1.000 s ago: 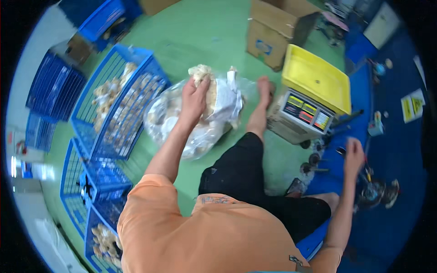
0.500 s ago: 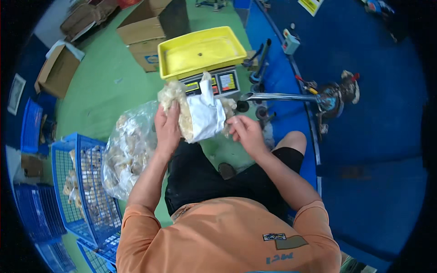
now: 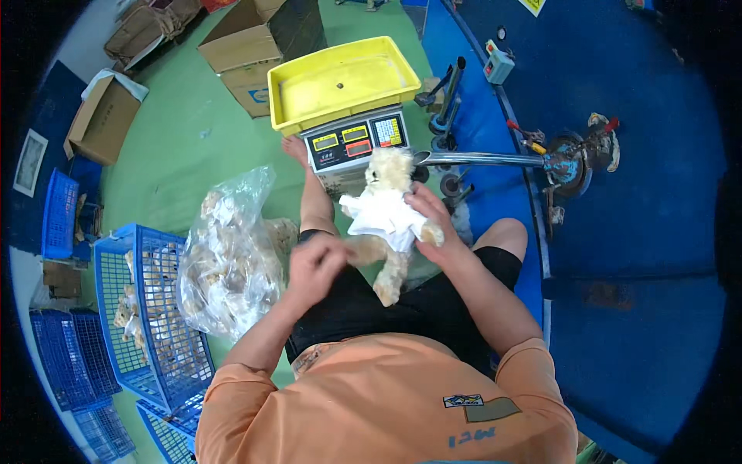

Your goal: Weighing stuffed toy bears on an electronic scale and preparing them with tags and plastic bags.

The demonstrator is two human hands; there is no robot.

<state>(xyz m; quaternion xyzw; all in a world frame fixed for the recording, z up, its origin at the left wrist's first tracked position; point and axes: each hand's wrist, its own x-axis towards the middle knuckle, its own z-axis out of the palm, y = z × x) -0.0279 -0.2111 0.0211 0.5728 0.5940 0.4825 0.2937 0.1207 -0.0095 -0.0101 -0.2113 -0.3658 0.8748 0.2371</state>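
A cream plush teddy bear [image 3: 389, 166] in a white shirt [image 3: 379, 214] hangs upright above my lap, head up and legs down. My right hand [image 3: 434, 220] is closed on its right side, by the shirt and one paw. Curled fingers of my left hand [image 3: 315, 269] meet the foot of the bear's outstretched leg, slightly blurred. The bear's head is next to the open end of a shiny metal tube [image 3: 483, 159]; whether they touch, I cannot tell.
A yellow tray [image 3: 340, 87] rests on a digital scale [image 3: 352, 145] ahead. To my left are a clear plastic bag [image 3: 232, 263] of plush pieces and a blue crate [image 3: 154, 309] holding more bears. The tube juts from a blue machine wall [image 3: 618, 232]. Cardboard boxes [image 3: 246, 73] stand farther off.
The plush bear has turned from sideways to upright, its head now by the tube. My right hand has taken its side, and my left hand has dropped to its leg.
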